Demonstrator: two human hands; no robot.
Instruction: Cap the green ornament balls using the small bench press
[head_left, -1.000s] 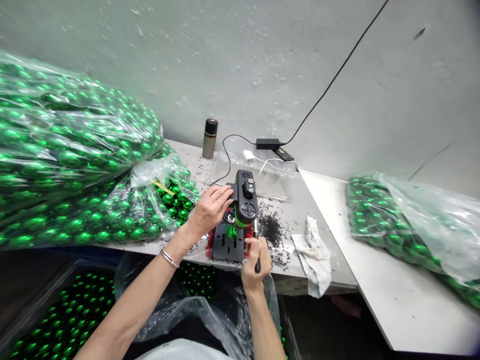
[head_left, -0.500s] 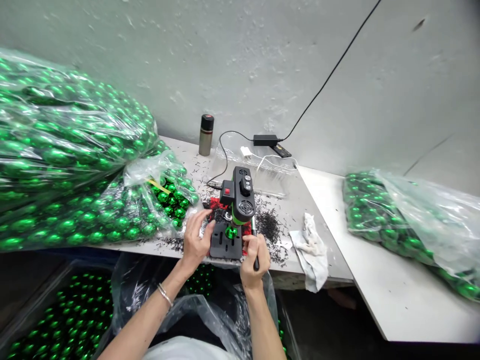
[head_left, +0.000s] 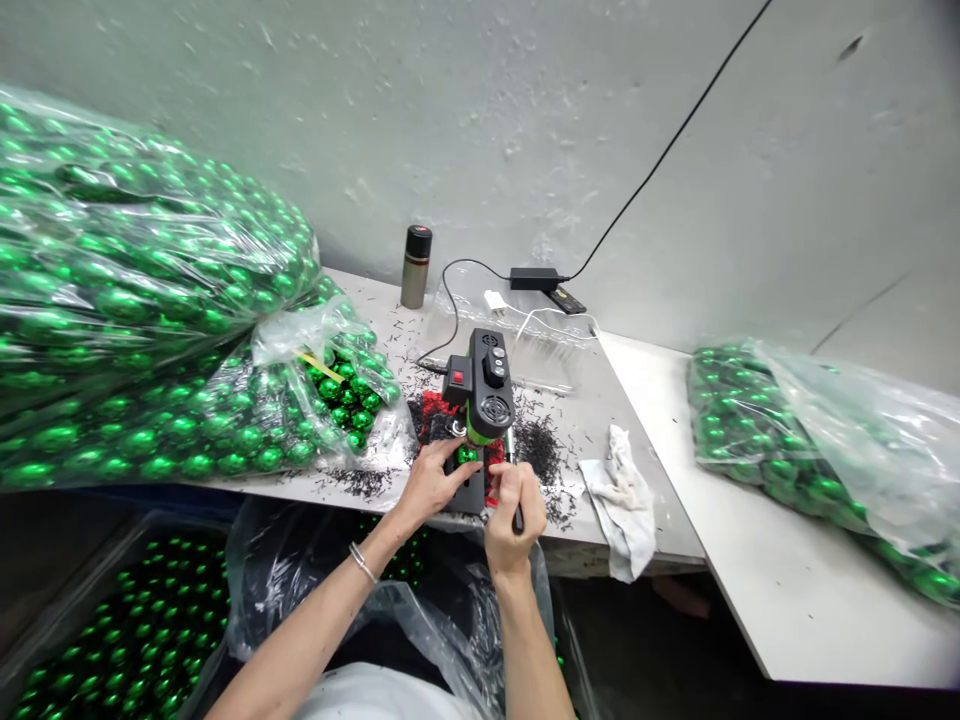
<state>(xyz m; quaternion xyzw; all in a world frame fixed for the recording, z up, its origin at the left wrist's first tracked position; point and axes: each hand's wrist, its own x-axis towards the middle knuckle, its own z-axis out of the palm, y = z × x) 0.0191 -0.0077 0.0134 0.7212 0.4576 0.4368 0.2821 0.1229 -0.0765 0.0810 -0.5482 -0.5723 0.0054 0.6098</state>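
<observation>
A small black and green bench drill press point(head_left: 491, 385) stands at the table's front edge. Under its head sits a shiny green ball point(head_left: 466, 455), partly hidden by fingers. My left hand point(head_left: 429, 487) has come in from the left, with thumb and fingers closed around this ball. To the right of the machine, my right hand point(head_left: 514, 515) is wrapped round a black-tipped lever handle point(head_left: 518, 518). Part of the press's slotted base plate point(head_left: 470, 497) shows below the left thumb.
Clear bags of green balls lie at left point(head_left: 150, 300) and right point(head_left: 795, 440). Small black slivers point(head_left: 536, 448) litter the table around the press. A white cloth point(head_left: 621, 505) hangs over the front edge. Behind stand a flask point(head_left: 415, 268) and a power adapter point(head_left: 534, 279). Below sits a bin of balls point(head_left: 142, 610).
My left hand has moved right from beside the base plate and closed on the green ball beneath the drill head. The right hand stays on the lever handle.
</observation>
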